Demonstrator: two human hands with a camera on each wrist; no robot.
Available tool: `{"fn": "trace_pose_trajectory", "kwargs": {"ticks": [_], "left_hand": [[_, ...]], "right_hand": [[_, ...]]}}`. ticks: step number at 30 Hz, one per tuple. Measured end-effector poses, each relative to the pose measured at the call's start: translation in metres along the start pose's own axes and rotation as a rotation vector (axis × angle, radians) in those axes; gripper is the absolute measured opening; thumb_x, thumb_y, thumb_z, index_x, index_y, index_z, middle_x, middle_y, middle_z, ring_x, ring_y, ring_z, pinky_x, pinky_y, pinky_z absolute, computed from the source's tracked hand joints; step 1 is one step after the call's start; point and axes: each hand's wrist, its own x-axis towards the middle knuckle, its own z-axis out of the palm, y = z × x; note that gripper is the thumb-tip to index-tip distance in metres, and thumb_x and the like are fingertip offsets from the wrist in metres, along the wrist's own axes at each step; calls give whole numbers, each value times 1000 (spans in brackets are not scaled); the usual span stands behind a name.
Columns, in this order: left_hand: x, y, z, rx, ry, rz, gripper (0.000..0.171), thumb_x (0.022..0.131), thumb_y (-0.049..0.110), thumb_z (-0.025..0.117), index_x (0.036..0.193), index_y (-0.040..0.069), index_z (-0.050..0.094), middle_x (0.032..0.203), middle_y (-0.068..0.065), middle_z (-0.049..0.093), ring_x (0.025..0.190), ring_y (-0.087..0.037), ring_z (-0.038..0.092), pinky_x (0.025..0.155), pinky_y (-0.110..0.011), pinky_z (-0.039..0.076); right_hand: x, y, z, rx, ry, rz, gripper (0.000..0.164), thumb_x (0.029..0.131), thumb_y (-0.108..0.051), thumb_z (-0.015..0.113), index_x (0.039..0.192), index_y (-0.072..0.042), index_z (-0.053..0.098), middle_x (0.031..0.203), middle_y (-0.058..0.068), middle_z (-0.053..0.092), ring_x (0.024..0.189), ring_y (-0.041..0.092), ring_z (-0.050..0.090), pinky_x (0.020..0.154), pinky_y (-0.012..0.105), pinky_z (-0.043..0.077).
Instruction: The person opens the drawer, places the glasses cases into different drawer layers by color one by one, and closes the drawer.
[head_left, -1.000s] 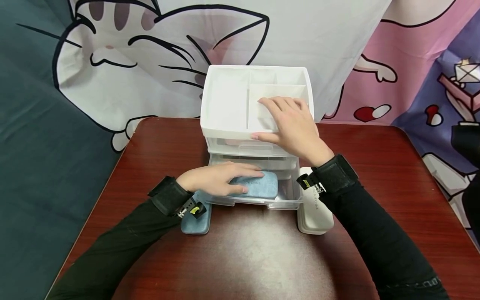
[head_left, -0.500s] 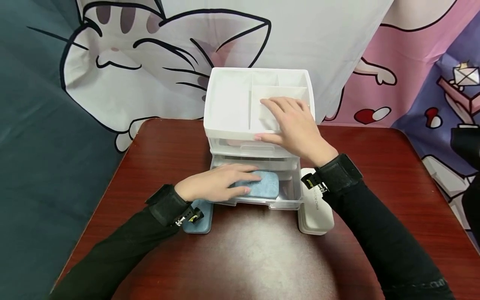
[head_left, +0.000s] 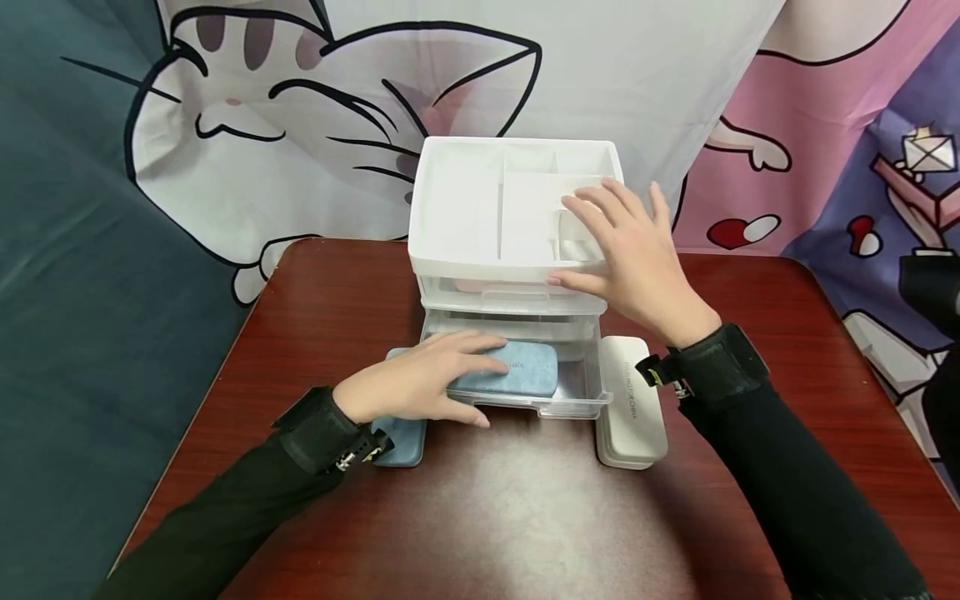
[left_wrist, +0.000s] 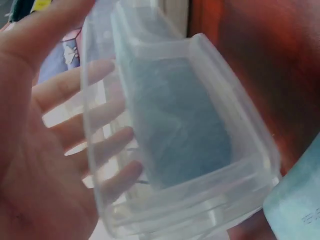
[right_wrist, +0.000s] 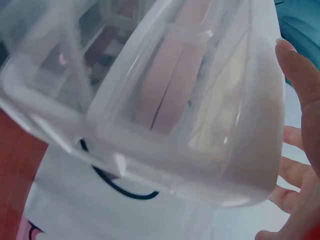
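Note:
A white drawer organizer [head_left: 457, 208] stands at the back of the table, its clear lower drawer [head_left: 576, 408] pulled out. Inside that drawer lies a light blue case [head_left: 525, 375] with small lettering. My left hand [head_left: 420, 379] spreads over the drawer's left front, fingers above the case and thumb in front of the drawer. In the left wrist view, fingertips [left_wrist: 131, 172] show through the clear drawer wall. My right hand [head_left: 641, 258] hovers with spread fingers at the organizer's right top side, holding nothing. Through the shut upper drawer, a pink case [right_wrist: 172, 75] shows in the right wrist view.
A second blue case [head_left: 405, 442] lies on the table left of the drawer, partly under my left hand. To the right lies an off-white case [head_left: 626, 417] with lettering. The organizer's top has shallow compartments. A patterned curtain [head_left: 652, 67] hangs behind the table [head_left: 315, 317].
My right hand has shifted right across the organizer's top, fingers spreading. My left hand has drawn back slightly left and toward me, uncovering more of the blue case.

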Motion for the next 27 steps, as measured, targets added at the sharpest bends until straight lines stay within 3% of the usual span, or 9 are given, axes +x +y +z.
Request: {"fn": "trace_pose_trajectory", "kwargs": {"ticks": [3,7,11,14,20,27], "left_hand": [[0,1,5,18,69,33,40,84,39,75,117,18,65,144,-6,49,136,-24,43,108,-50,38],[-1,4,8,32,152,46,24,83,26,77,101,17,66,123,1,59,114,-17,57,94,-38,48],[-3,13,11,93,146,57,20,82,18,77,99,16,67,100,6,62,89,-10,59,79,-29,50],[-6,22,14,165,134,55,19,84,16,75,100,15,68,93,5,63,79,-9,59,71,-27,51],[-11,38,18,293,174,-6,18,87,19,72,104,14,68,96,5,65,75,-10,64,63,-27,53],[-9,41,23,291,95,-47,38,87,29,71,117,9,62,109,0,65,86,-15,67,69,-31,56]], "right_hand": [[-3,7,2,-5,-5,50,88,73,-51,80,144,-14,44,150,13,38,145,35,25,114,68,9],[-7,13,10,32,-23,100,88,74,-51,79,143,-12,42,154,14,31,147,37,20,113,68,13],[-9,15,17,77,-18,98,84,76,-49,78,141,-11,42,151,13,35,143,37,27,109,65,22],[-10,16,19,91,-4,91,82,76,-48,79,139,-10,43,148,12,38,138,35,33,107,63,26],[-9,16,21,108,21,69,81,75,-47,80,138,-8,44,145,12,41,134,30,38,105,59,29],[-9,18,24,129,37,60,81,75,-45,81,137,-7,45,143,13,43,134,30,39,105,59,33]]}}
